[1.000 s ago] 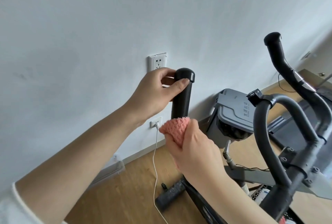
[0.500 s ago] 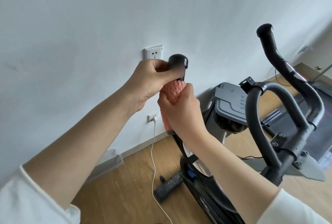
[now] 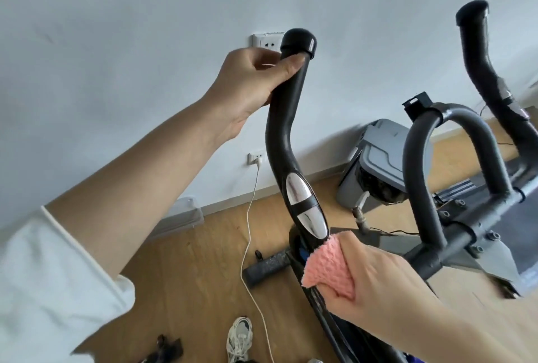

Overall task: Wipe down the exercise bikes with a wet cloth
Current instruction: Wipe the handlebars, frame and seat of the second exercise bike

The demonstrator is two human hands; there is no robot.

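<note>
The head view is the only one. Near the upper centre of the frame, the left hand (image 3: 247, 83) is closed around the top of a black, curved padded handlebar (image 3: 283, 118) of the exercise bike, just under its rounded end cap, with the thumb laid across the bar. The bar bends downward to a pair of shiny silver oval sensor plates (image 3: 305, 205) at mid-frame. Right below those plates, at lower centre-right, the right hand (image 3: 375, 278) is clenched on a fluffy pink cloth (image 3: 329, 266), which is pressed against the lower stretch of the same bar. At the right of the frame a second black handlebar (image 3: 480, 51) rises, with a black looped bar (image 3: 419, 158) beside it. Behind, a white wall (image 3: 145, 27) carries a white socket (image 3: 266, 40) at upper centre and a lower socket with a white cable (image 3: 247, 246) hanging to the wooden floor (image 3: 189, 275). A grey machine (image 3: 381, 156) stands near the wall at centre-right. A white sneaker (image 3: 238, 336) shows at the bottom edge.
</note>
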